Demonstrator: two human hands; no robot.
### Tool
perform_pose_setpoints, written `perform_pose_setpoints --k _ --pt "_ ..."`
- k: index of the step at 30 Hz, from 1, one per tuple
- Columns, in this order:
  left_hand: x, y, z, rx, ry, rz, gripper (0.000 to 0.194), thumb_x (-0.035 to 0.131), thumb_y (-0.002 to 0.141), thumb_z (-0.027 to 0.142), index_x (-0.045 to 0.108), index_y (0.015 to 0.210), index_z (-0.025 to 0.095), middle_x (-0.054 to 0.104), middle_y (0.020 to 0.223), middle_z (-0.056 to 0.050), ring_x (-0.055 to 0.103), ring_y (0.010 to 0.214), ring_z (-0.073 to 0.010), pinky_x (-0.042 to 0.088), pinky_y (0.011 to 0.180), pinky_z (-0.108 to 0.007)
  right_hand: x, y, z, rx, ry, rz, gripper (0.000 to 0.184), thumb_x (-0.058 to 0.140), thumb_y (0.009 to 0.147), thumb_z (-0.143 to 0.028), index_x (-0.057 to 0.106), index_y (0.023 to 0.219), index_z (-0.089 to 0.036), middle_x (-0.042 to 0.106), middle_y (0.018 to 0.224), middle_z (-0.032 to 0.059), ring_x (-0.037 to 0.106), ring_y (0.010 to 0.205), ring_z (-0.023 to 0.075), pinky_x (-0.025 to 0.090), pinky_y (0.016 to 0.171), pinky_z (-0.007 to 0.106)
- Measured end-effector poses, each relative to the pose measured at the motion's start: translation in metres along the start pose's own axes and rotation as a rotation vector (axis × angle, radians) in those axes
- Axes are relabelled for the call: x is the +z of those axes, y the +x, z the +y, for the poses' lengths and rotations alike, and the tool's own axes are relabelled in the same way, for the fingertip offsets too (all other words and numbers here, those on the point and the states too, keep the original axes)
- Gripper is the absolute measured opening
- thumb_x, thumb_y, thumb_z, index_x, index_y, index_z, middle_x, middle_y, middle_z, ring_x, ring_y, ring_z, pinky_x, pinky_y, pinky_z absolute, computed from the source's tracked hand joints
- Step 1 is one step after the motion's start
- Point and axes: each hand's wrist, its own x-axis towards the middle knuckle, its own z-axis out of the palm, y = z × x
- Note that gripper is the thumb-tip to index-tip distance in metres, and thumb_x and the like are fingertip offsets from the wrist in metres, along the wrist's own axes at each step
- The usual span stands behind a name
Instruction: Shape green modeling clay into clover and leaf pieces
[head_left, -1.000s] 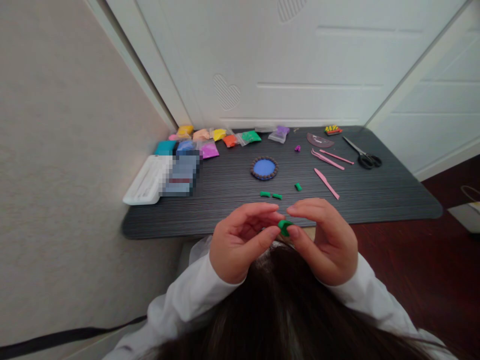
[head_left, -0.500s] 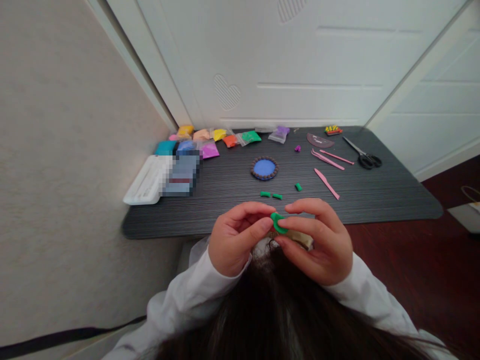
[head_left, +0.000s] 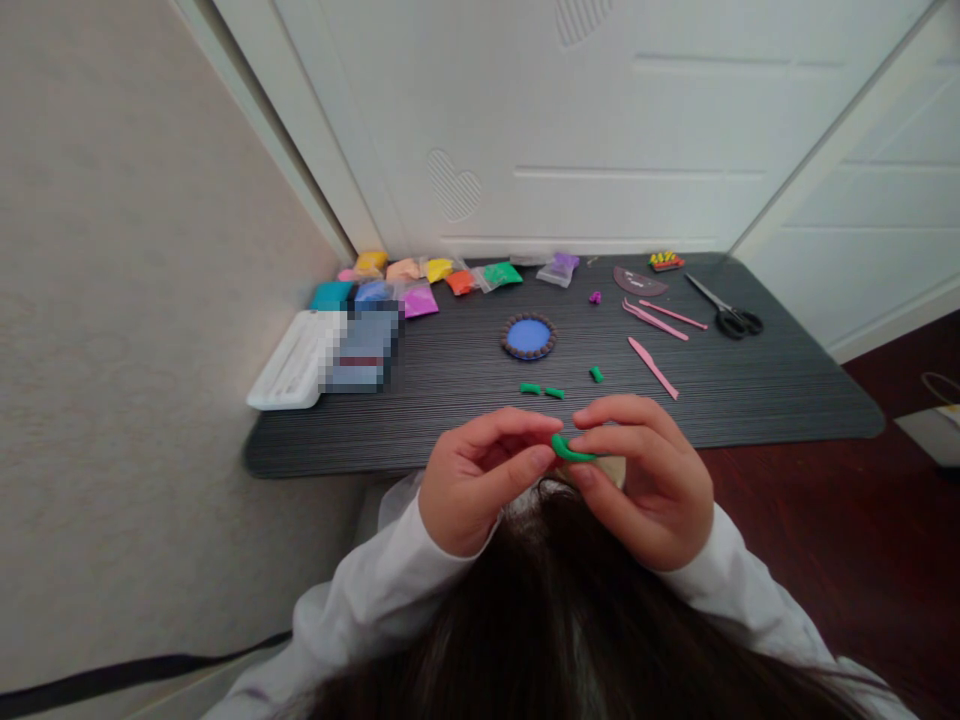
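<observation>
Between my two hands, just past the table's near edge, is a small curved piece of green modelling clay [head_left: 571, 450]. My left hand [head_left: 480, 480] pinches its left end between thumb and index finger. The fingers and thumb of my right hand [head_left: 649, 480] press on its right side, partly covering it. Two short green clay strips [head_left: 530, 388] lie on the table beyond my hands, with a green clay stub [head_left: 596, 374] to their right. Farther back sits a blue clay disc [head_left: 529, 336] edged with brown balls.
The dark table [head_left: 442, 400] carries clay packets [head_left: 501, 274] along its back. A white box [head_left: 300, 360] stands at left. On the right lie a pink knife [head_left: 653, 368], pink tweezers [head_left: 656, 319], black-handled scissors [head_left: 735, 318] and a purple clay lump [head_left: 595, 297].
The green clay piece in my fingers has turned from a rounded, flat view to a thin curved edge and shifted slightly right. Both hands have moved a little to the right.
</observation>
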Motion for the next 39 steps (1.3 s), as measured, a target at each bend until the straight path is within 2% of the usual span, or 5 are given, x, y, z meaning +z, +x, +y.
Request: perform_pose_setpoints --k 4,12,20,27,39 --pt "-0.001 0.000 0.002 0.063 0.154 -0.021 0.023 0.056 0.069 0.005 0.064 0.082 0.022 0.061 0.079 0.001 0.056 0.074 -0.0067 0.045 0.068 -0.015 -0.001 0.000 -0.001 0.018 0.047 -0.045 0.029 0.059 0.063 -0.005 0.056 0.089 -0.017 0.054 0.094 0.0054 0.051 0.089 0.0153 0.043 0.078 0.029" --pt "-0.004 0.001 0.007 0.192 0.367 -0.094 0.022 0.058 0.066 0.005 0.063 0.083 0.019 0.059 0.079 -0.002 0.054 0.078 -0.0123 0.043 0.070 -0.024 -0.001 -0.001 0.003 0.102 0.195 -0.076 0.026 0.060 0.064 -0.007 0.057 0.087 -0.020 0.054 0.093 0.0038 0.051 0.088 0.0150 0.042 0.078 0.030" --pt "-0.010 0.000 0.009 0.127 0.344 -0.201 0.015 0.059 0.066 0.008 0.061 0.078 0.017 0.055 0.075 -0.002 0.052 0.074 -0.0136 0.041 0.069 -0.029 0.005 -0.003 0.012 0.258 0.481 -0.058 0.025 0.062 0.065 -0.015 0.054 0.087 -0.023 0.052 0.092 0.0040 0.051 0.087 0.0176 0.042 0.078 0.037" --pt "-0.008 0.002 0.010 0.084 0.344 -0.203 0.015 0.060 0.066 0.011 0.062 0.079 0.018 0.056 0.076 -0.003 0.053 0.075 -0.0140 0.042 0.069 -0.028 0.003 -0.004 0.014 0.239 0.473 -0.098 0.022 0.061 0.067 -0.017 0.056 0.087 -0.022 0.053 0.091 0.0045 0.051 0.087 0.0170 0.042 0.078 0.037" --pt "-0.009 0.002 0.010 0.132 0.429 -0.189 0.013 0.059 0.067 0.011 0.062 0.077 0.017 0.057 0.074 -0.004 0.054 0.073 -0.0146 0.042 0.070 -0.030 0.004 -0.003 0.014 0.236 0.475 -0.098 0.021 0.061 0.067 -0.017 0.056 0.087 -0.022 0.054 0.090 0.0042 0.052 0.086 0.0161 0.042 0.079 0.036"
